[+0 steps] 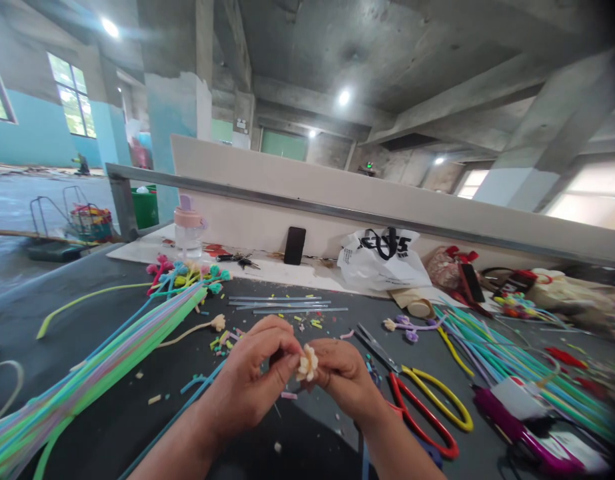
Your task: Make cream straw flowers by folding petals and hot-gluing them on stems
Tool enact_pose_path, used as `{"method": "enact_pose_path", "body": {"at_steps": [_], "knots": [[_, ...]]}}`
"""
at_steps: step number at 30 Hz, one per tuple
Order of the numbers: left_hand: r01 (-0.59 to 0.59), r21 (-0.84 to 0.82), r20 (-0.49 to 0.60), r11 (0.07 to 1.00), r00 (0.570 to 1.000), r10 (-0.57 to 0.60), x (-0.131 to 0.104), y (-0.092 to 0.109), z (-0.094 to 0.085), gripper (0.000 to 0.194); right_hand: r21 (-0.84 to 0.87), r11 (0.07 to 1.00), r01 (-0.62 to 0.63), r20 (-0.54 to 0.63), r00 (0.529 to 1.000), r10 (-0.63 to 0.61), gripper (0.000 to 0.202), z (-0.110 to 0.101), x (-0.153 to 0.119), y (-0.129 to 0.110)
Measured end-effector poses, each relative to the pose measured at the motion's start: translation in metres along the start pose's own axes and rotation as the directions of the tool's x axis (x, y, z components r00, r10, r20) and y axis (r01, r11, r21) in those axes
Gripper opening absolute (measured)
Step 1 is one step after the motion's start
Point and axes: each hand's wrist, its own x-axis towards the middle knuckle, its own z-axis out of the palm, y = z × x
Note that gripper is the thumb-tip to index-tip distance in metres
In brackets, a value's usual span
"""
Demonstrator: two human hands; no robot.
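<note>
My left hand [260,367] and my right hand [345,373] meet over the dark table, with a small cream-coloured flower [307,363] pinched between them. Its petals look short and folded, like the fuzzy craft stems around it. The left thumb and forefinger press its left side, and the right fingers close on it from the right. Whether a stem runs down from the flower is hidden by my fingers. A similar cream bud on a stem [217,323] lies just left of my hands. Scissors with red and yellow handles [412,393] rest beside my right wrist.
Bundled coloured stems [132,353] stretch along the left, and more stems [517,360] lie at right. Clear glue sticks [287,305] and cut scraps are ahead. A purple glue gun [527,433] sits near right. At the back stand a bottle [187,230], a phone [294,245] and a white bag [380,260].
</note>
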Motion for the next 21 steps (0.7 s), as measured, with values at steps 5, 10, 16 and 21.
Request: {"method": "enact_pose_path", "body": {"at_steps": [5,10,16,21], "knots": [[0.033,0.042,-0.045,0.999,0.998,-0.031,-0.0007,0.0003,0.0039,0.013,-0.025,1.0,0.007,0.006,1.0,-0.006,0.039,0.0013,0.0003,0.0011],[0.044,0.048,-0.064,0.998,0.997,-0.041,0.0004,-0.001,0.006,0.014,-0.076,0.997,0.017,0.009,1.0,-0.017,0.04,0.0024,0.0021,0.0019],[0.045,0.049,-0.107,0.998,0.993,-0.04,0.0001,0.0003,0.0035,0.011,-0.136,0.99,0.043,-0.03,0.998,-0.047,0.043,0.0014,0.0035,0.0015],[-0.009,0.087,-0.127,0.996,0.992,0.02,-0.0043,-0.0004,0.0041,0.005,-0.193,0.979,0.07,-0.103,0.991,-0.091,0.036,0.002,0.0019,0.0025]]}}
